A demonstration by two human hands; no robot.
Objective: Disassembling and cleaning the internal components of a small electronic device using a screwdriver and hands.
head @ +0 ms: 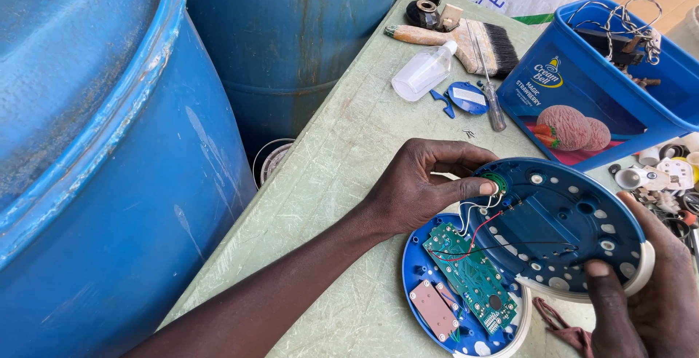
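My right hand (pixel 648 292) grips the rim of a round blue device shell (pixel 564 227), holding it tilted above its other half. That lower half (pixel 426 296) lies on the table and carries a green circuit board (pixel 472 274) and a pinkish pad (pixel 433 308). Red, black and white wires (pixel 480 230) link the two halves. My left hand (pixel 422 183) reaches over from the left, with finger and thumb touching a small green part (pixel 496 181) at the upper shell's edge.
The green scratched table (pixel 342 154) holds a paintbrush (pixel 459 37), a clear plastic bottle (pixel 422 72), a screwdriver (pixel 494 107), a small blue cover (pixel 466 98) and a blue tub (pixel 604 88) with metal parts. Big blue barrels (pixel 109 161) stand at left. Small loose parts (pixel 666 176) lie at right.
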